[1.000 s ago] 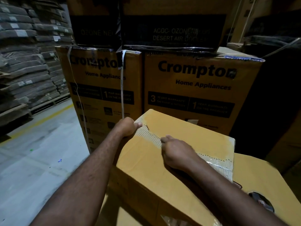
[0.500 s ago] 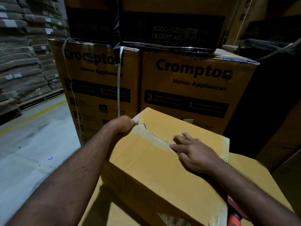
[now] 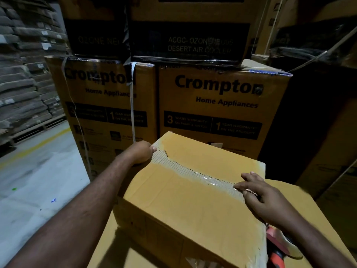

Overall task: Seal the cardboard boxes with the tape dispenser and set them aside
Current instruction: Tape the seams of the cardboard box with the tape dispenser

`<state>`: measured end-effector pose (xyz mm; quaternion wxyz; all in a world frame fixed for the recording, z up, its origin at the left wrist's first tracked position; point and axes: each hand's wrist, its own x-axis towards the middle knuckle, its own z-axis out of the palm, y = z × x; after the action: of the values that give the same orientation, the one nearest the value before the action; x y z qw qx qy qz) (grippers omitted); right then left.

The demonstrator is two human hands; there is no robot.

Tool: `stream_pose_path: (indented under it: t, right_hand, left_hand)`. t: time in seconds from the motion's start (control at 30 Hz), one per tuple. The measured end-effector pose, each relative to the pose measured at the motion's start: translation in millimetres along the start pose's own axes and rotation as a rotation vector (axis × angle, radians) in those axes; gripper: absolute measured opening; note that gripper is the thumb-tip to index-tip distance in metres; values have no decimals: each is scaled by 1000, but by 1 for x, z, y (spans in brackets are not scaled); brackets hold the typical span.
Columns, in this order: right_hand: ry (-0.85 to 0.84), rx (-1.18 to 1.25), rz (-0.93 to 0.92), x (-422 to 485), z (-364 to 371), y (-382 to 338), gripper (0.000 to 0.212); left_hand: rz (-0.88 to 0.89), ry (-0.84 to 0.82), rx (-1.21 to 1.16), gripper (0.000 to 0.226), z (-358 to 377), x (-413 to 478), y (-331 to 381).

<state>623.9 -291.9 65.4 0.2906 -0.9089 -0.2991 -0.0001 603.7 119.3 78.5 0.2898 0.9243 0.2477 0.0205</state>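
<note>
Tan box (image 3: 193,209): sits askew on a wider carton (image 3: 104,254) right in front of the person, top face up.
Tape (image 3: 195,174): clear, wrinkled strip along the top seam, from the far-left corner to the right edge.
Left hand (image 3: 140,152): curled round the box's far-left corner, thumb at the tape's end.
Right hand (image 3: 264,200): fingers straight and slightly spread, pressing the tape down near the right edge.
Dispenser (image 3: 278,254): red-handled, lying on the carton just beside the box's right side, partly hidden under the right forearm.
Stack (image 3: 222,105): big boxes printed "Crompton Home Appliances" behind, with darker "Desert Air Cooler" ones on top.
Strap (image 3: 132,105): pale band hanging down the stack's left box.
Floor (image 3: 38,171): grey, with a yellow line, to the left.
Sacks (image 3: 19,84): piled on pallets at far left.
</note>
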Motion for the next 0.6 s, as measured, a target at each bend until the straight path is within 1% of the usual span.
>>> stream_pose_path:
  t: [0.1, 0.27, 0.4, 0.47, 0.53, 0.6]
  right_hand:
    - [10, 14, -30, 2, 6, 2, 36]
    - [4, 35, -57, 4, 3, 5, 41]
    - [12, 89, -38, 6, 6, 10, 58]
    - [27, 98, -24, 6, 9, 14, 63]
    - [35, 107, -14, 6, 10, 15, 62]
    - [42, 118, -3, 5, 11, 15, 59]
  left_hand:
    - [27, 41, 60, 21, -2, 16, 18]
    - [42, 53, 49, 27, 3, 51, 41]
    - [25, 42, -117, 30, 7, 86, 54]
    - [-5, 20, -217, 34, 10, 100, 59]
    - [-49, 5, -271, 34, 12, 111, 64]
    - [-89, -20, -283, 26, 15, 116, 66]
